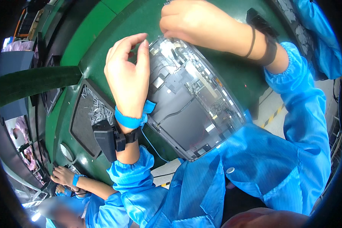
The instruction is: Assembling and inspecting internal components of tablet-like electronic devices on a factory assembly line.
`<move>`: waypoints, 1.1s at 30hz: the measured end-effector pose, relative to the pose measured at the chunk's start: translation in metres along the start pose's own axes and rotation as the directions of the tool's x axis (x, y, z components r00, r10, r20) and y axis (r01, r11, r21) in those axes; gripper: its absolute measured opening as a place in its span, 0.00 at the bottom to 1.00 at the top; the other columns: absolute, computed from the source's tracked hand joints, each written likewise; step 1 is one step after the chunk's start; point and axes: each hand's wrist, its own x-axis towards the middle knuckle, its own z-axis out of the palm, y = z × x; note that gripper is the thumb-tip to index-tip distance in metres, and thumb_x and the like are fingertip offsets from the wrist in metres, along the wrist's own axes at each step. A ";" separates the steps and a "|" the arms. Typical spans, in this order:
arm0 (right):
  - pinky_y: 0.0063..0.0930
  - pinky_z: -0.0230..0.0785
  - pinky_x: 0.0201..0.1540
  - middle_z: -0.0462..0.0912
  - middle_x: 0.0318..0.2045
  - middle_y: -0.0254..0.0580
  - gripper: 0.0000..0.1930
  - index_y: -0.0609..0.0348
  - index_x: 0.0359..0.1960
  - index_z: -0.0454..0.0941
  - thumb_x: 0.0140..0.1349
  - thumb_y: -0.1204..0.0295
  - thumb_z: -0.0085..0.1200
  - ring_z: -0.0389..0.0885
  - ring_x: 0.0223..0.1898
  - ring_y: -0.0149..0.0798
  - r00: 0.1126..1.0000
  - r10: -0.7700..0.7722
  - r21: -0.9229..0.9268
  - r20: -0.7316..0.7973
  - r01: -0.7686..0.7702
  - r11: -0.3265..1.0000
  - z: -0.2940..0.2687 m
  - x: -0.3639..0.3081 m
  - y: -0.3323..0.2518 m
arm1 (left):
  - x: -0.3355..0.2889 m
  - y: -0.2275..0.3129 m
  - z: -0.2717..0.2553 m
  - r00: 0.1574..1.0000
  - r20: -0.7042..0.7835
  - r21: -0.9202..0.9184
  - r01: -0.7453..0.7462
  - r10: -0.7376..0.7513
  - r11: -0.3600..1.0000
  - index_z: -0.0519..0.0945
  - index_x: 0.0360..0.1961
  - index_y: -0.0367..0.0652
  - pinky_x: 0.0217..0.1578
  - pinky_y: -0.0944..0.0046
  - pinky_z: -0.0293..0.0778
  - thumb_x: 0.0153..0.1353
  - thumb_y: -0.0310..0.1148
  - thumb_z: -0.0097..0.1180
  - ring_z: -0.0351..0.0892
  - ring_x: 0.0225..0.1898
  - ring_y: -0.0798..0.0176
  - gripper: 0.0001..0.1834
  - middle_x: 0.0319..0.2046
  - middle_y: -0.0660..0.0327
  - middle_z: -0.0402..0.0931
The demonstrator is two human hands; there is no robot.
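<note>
An opened flat electronic device (174, 110), its circuit boards and a large dark panel exposed, lies slanted before me, its near end reaching my blue smock. My left hand (127, 72) is at its far left corner, thumb and forefinger bent into a near pinch; whatever lies between the tips is too small to make out. Over the far edge of the device, my right hand (182, 19) is closed, with fingers curled together and fingertips hidden. A blue strap (129, 121) with a cord circles my left wrist, above a black wrist device (107, 138).
Left of my forearm, a dark tray (83, 129) holds many small metallic pieces on the green table (76, 49). A black object (260, 22) stands beyond my right wrist. A green curved bar (34, 85) crosses the left side. Lower left, a co-worker's hand (62, 175) is at the table.
</note>
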 end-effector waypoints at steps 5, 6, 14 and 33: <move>0.34 0.75 0.38 0.75 0.29 0.38 0.05 0.58 0.26 0.75 0.50 0.71 0.56 0.79 0.36 0.41 0.997 -0.044 -0.160 0.067 0.055 0.986 0.008 0.005 -0.004 | 0.001 -0.003 0.007 0.993 0.110 -0.009 0.043 -0.042 0.999 0.82 0.34 0.34 0.39 0.61 0.74 0.57 0.27 0.57 0.79 0.35 0.53 0.07 0.32 0.52 0.80; 0.33 0.76 0.38 0.75 0.29 0.38 0.06 0.58 0.26 0.75 0.49 0.70 0.56 0.79 0.37 0.41 0.997 -0.042 -0.170 0.065 0.052 0.984 0.007 0.005 -0.005 | 0.003 -0.005 0.009 0.994 0.109 0.030 0.014 -0.017 0.999 0.83 0.35 0.35 0.38 0.64 0.74 0.57 0.28 0.59 0.80 0.34 0.58 0.08 0.32 0.52 0.81; 0.37 0.76 0.34 0.79 0.25 0.43 0.05 0.60 0.25 0.76 0.53 0.72 0.55 0.82 0.32 0.48 0.987 0.028 0.023 0.158 -0.032 0.999 0.013 0.010 0.014 | 0.007 -0.007 0.015 0.983 0.091 0.209 -0.178 0.162 0.962 0.84 0.33 0.36 0.36 0.61 0.75 0.56 0.29 0.61 0.81 0.31 0.53 0.07 0.29 0.52 0.81; 0.38 0.74 0.33 0.78 0.24 0.45 0.06 0.61 0.25 0.76 0.50 0.71 0.57 0.80 0.29 0.48 0.955 -0.064 -0.070 0.290 0.088 0.994 0.007 0.021 0.008 | 0.011 -0.016 0.011 0.862 0.286 0.460 -0.507 0.419 0.729 0.77 0.26 0.39 0.31 0.58 0.75 0.53 0.27 0.56 0.77 0.29 0.54 0.03 0.22 0.57 0.74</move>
